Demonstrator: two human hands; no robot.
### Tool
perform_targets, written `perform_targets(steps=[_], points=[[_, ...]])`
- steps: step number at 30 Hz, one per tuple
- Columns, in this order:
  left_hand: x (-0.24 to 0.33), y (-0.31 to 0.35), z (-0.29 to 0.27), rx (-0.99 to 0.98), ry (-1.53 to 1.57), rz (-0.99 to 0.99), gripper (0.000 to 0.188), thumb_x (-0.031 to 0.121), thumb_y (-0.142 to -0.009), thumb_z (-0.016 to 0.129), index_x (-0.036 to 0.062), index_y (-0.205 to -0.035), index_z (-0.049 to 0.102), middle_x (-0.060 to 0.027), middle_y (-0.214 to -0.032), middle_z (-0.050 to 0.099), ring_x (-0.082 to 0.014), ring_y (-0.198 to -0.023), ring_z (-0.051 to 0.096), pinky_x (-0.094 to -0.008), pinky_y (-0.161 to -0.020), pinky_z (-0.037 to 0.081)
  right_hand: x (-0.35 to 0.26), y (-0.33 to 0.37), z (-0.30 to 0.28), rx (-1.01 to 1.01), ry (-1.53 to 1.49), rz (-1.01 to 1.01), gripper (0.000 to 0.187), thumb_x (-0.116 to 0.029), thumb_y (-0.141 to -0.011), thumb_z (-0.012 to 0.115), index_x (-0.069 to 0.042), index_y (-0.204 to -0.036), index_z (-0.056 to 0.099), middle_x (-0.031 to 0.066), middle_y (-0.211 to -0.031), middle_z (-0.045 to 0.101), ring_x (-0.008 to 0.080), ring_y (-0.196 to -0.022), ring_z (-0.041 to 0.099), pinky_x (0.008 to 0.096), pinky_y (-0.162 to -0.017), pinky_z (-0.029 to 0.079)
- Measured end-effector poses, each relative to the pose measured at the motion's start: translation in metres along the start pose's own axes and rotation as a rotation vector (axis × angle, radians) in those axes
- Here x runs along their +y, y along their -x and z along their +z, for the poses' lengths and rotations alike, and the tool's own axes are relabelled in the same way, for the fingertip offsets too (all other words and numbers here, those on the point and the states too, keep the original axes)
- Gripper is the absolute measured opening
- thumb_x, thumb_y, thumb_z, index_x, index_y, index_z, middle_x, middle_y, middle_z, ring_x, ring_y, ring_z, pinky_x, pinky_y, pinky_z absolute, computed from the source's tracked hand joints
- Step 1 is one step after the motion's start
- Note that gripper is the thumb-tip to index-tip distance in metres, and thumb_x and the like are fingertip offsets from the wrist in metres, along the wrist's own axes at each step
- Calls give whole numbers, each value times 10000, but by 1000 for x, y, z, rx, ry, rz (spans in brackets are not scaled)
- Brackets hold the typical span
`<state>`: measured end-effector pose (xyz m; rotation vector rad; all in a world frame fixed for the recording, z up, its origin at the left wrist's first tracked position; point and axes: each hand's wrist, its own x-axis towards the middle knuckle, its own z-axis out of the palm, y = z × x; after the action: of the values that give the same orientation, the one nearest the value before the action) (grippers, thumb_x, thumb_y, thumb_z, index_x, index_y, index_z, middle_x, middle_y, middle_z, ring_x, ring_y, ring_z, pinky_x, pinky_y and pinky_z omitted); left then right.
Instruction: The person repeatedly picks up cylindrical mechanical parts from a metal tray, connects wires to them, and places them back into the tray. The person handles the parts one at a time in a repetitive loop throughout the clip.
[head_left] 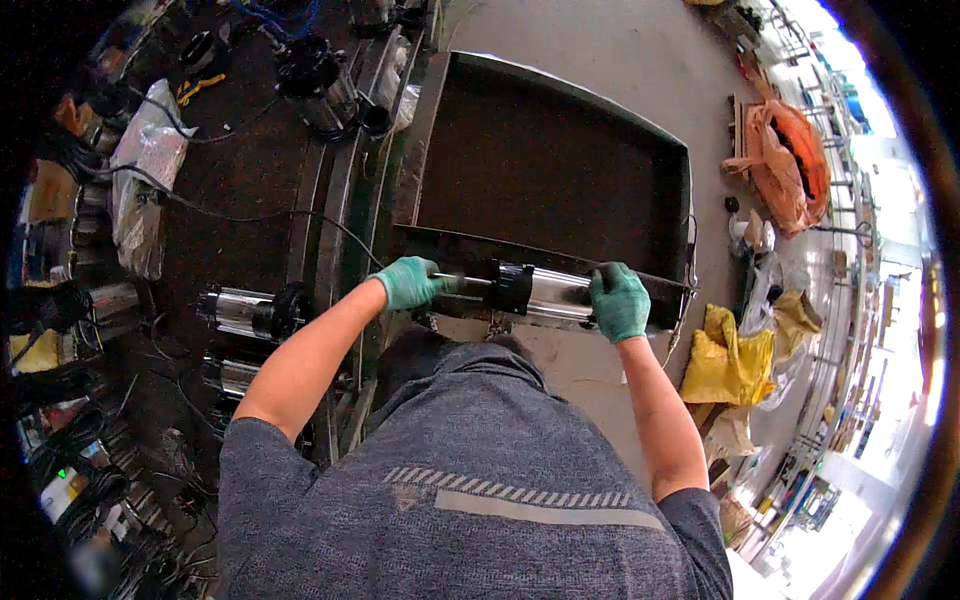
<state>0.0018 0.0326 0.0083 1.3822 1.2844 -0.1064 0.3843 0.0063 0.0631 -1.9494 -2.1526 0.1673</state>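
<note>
A shiny metal cylinder with a black collar (560,294), which looks like a motor or pump body, lies sideways in front of me over the near edge of a dark metal tray (560,243). My right hand (620,303), in a green glove, is closed round the cylinder's right end. At the other side my left hand (410,284), gloved the same way, is closed at the outer end of a thin metal rod (462,279) that points toward the black collar. Whether the rod is part of the cylinder or a separate tool, I cannot tell; the area beside it is blurred.
Similar cylinders with black ends (245,312) lie on the dark bench to the left, and another (325,100) stands farther back. A black cable (230,214) crosses the bench near a clear plastic bag (150,165). Orange (790,165) and yellow sacks (728,360) lie at the right.
</note>
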Motion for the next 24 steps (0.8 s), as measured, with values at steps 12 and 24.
perform_targets(steps=[12, 24], points=[[-24, -14, 24, 10, 439, 35, 395, 440, -928, 754, 56, -1009, 710, -48, -832, 663, -144, -659, 596, -320, -587, 489, -1, 5, -2, 35, -46, 35, 132, -241, -899, 670, -110, -908, 680, 114, -932, 683, 346, -911, 659, 475, -751, 556], [-45, 40, 59, 719, 548, 155, 419, 368, -1016, 659, 16, -1242, 680, -63, -1106, 720, -158, -951, 644, -307, -866, 514, 141, 71, -11, 496, -643, 617, 240, -153, -981, 634, -6, -1171, 649, 134, -1101, 671, 284, -1015, 621, 401, -937, 493]])
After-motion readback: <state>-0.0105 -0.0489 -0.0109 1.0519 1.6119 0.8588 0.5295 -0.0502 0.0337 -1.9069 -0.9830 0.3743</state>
